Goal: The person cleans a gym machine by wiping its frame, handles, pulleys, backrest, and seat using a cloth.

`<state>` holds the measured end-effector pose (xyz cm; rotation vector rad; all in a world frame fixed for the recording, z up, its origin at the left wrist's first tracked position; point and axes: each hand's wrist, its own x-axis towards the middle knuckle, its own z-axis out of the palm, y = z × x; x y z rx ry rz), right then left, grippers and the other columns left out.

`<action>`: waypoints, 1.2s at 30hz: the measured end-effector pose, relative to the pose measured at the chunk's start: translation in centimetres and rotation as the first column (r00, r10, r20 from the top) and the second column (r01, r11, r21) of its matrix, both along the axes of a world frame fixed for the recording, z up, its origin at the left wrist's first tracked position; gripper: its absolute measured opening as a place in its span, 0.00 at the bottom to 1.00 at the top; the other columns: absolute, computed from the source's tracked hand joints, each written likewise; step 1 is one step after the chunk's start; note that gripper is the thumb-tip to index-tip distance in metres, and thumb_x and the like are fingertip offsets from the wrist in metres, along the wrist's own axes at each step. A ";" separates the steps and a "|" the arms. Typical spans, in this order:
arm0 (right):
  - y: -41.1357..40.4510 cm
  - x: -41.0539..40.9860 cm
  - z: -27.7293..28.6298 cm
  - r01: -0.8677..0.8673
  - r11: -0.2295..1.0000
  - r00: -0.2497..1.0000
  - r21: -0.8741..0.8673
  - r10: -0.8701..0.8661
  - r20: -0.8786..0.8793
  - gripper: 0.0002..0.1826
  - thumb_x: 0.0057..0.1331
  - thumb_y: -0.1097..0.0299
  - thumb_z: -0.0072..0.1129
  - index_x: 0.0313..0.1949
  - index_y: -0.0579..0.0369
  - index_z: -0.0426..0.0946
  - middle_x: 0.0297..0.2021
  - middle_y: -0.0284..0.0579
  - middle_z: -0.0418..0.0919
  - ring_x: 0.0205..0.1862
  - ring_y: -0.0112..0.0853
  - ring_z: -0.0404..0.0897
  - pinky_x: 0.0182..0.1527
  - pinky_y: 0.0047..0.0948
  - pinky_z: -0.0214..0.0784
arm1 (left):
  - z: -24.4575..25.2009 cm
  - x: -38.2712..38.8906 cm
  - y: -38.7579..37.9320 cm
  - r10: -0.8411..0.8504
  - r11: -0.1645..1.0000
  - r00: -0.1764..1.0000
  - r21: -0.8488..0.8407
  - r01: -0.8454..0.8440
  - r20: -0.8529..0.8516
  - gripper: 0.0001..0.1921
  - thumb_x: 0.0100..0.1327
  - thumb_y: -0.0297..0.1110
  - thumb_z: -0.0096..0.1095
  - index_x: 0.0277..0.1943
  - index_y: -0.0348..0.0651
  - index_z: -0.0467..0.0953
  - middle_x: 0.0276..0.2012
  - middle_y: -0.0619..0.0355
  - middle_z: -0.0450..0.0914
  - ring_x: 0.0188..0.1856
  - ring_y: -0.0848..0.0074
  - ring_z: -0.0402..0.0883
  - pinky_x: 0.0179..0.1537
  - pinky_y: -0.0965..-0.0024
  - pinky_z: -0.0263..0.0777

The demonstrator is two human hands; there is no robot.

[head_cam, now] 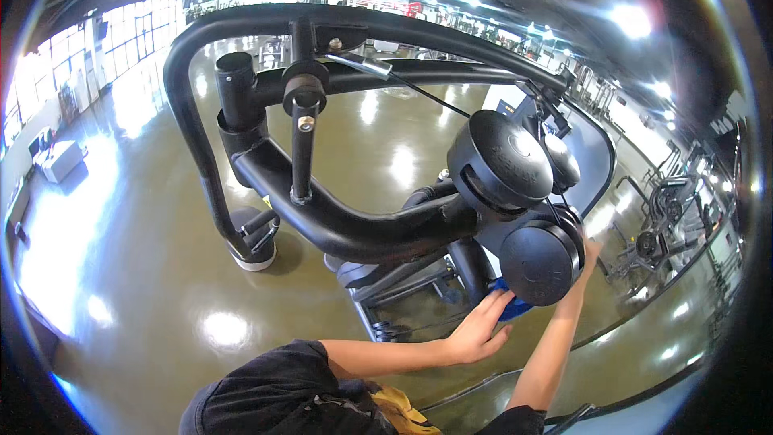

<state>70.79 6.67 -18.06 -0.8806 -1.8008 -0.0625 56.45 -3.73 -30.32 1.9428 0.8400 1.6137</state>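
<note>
My left hand (482,327) presses its fingers against a blue cloth (514,309), just under a round black pulley cover (537,263) on a gym machine. Its thumb stands apart from the fingers. Around the far right side of that cover reaches my right hand (590,252), its fingers hidden behind the pulley. A second round cover (501,160), shiny black with raised lettering, sits above. Both covers are mounted at the end of a thick curved black steel tube (362,229). A black cable (429,95) runs down to the upper cover from a metal end fitting (377,67).
A bent black tubular arm (199,151) arches over the machine and ends low at a round padded part (253,248). Glossy floor (151,254) surrounds the frame. Other gym machines (658,235) stand to the right, and a white box (59,162) is far left.
</note>
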 end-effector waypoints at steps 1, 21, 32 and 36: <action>0.6 0.3 -1.7 -0.111 0.992 0.989 0.051 0.116 -0.090 0.10 0.59 0.72 0.58 0.40 0.61 0.80 0.37 0.46 0.82 0.42 0.33 0.79 0.47 0.32 0.70 | 0.4 0.2 -0.1 0.027 1.000 0.999 -0.007 -0.027 0.032 0.32 0.60 0.28 0.57 0.64 0.28 0.55 0.59 0.33 0.63 0.62 0.42 0.62 0.64 0.55 0.56; -0.1 2.5 -5.3 0.016 1.000 0.930 -0.001 -0.015 -0.368 0.14 0.65 0.61 0.56 0.39 0.60 0.81 0.34 0.44 0.82 0.37 0.31 0.78 0.43 0.32 0.68 | -0.8 0.6 -3.9 -0.459 0.857 0.812 0.060 0.511 -0.360 0.39 0.61 0.32 0.52 0.72 0.32 0.45 0.53 0.34 0.67 0.56 0.42 0.69 0.60 0.55 0.63; 17.7 10.4 1.0 0.204 0.953 0.961 -0.224 -0.238 -0.138 0.15 0.67 0.60 0.54 0.40 0.59 0.80 0.32 0.42 0.82 0.36 0.29 0.78 0.43 0.31 0.68 | 4.8 6.3 0.1 -0.280 0.908 0.958 0.308 0.285 -0.062 0.33 0.58 0.26 0.55 0.68 0.37 0.57 0.65 0.42 0.62 0.63 0.52 0.68 0.62 0.57 0.63; 9.7 6.1 3.2 0.136 0.911 0.977 -0.391 -0.189 -0.102 0.19 0.66 0.56 0.57 0.32 0.62 0.79 0.22 0.35 0.73 0.29 0.21 0.68 0.33 0.24 0.60 | 2.6 5.4 0.7 -0.327 0.902 0.941 0.267 0.339 -0.089 0.15 0.54 0.22 0.55 0.46 0.38 0.75 0.43 0.49 0.78 0.44 0.56 0.79 0.46 0.60 0.73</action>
